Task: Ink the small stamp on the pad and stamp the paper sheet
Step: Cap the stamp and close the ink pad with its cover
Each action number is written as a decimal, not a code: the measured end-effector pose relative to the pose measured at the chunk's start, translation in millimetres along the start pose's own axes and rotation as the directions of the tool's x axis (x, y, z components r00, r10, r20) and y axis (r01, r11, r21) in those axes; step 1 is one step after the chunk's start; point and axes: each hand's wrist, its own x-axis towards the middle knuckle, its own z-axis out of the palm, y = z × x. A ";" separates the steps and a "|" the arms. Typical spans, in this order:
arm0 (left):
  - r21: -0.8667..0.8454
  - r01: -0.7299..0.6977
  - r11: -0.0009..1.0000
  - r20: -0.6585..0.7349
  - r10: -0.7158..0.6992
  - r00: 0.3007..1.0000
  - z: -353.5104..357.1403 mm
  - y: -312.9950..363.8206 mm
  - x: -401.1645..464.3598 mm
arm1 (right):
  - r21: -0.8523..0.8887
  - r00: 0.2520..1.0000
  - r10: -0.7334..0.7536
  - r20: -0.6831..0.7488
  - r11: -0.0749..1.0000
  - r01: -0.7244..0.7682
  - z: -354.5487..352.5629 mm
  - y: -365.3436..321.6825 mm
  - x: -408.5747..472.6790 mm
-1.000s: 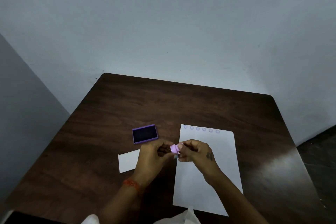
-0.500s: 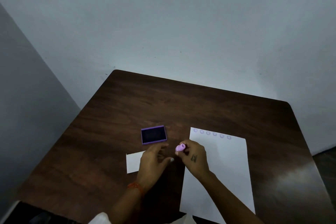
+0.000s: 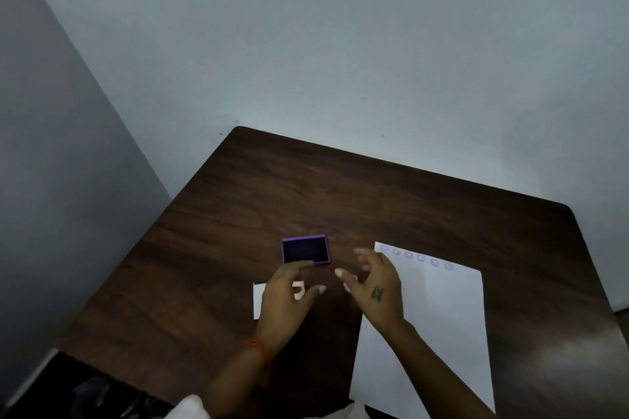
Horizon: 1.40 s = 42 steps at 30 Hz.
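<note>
while your left hand [image 3: 289,296] hovers with fingers spread just below the purple ink pad [image 3: 305,250] at frame centre, your right hand [image 3: 372,286] hangs released over the paper sheet [image 3: 439,316] at lower right, six round prints along its top edge, the stamp itself can't be made out

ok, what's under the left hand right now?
Under the left hand lies a small white slip on the table; only its left part and a bit between the fingers show. The rest is covered, and no stamp can be made out.
</note>
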 end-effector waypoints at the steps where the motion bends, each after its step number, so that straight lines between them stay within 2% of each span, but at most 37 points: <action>1: 0.000 -0.012 1.000 -0.046 0.012 0.999 -5.3 -0.2 -0.1 | 0.045 0.999 -0.028 -0.028 0.999 0.029 -0.7 -8.8 -1.9; 4: -0.011 0.008 1.000 -0.156 -0.010 0.988 -19.9 -4.6 -2.2 | 0.153 0.996 -0.089 0.024 0.985 0.084 6.2 -31.1 -8.1; 7: 0.038 0.140 0.989 -0.219 -0.128 0.967 -30.0 -13.2 -4.0 | 0.147 0.985 -0.090 0.149 0.987 0.068 24.4 -41.1 -14.4; 11: 0.147 0.365 0.919 -0.170 -0.340 0.925 -32.8 -28.4 -6.4 | 0.008 0.953 -0.032 0.301 0.999 0.031 49.8 -38.7 -21.3; 14: 0.188 0.434 0.881 -0.125 -0.416 0.901 -32.4 -37.1 -11.0 | -0.069 0.940 -0.030 0.339 0.996 0.057 60.1 -33.7 -24.9; 20: 0.192 0.423 0.885 -0.095 -0.413 0.906 -32.5 -40.9 -12.5 | -0.192 0.936 -0.041 0.350 0.975 0.115 68.0 -32.8 -28.1; 26: 0.155 0.426 0.891 -0.104 -0.414 0.904 -31.1 -29.6 -9.2 | -0.144 0.934 0.014 0.356 0.989 0.040 65.9 -37.0 -27.1; 30: 0.122 0.350 0.929 -0.150 -0.331 0.932 -31.2 -13.0 2.7 | -0.064 0.961 0.002 0.278 0.998 0.016 55.4 -40.4 -18.3; 36: 0.108 0.283 0.953 -0.142 -0.267 0.953 -25.2 11.8 28.9 | -0.069 0.996 -0.005 0.092 0.998 0.011 36.1 -48.3 6.7; 42: 0.132 0.319 0.939 -0.086 -0.310 0.947 -10.5 14.3 45.0 | -0.113 0.989 0.057 0.136 0.993 -0.041 31.4 -46.6 28.9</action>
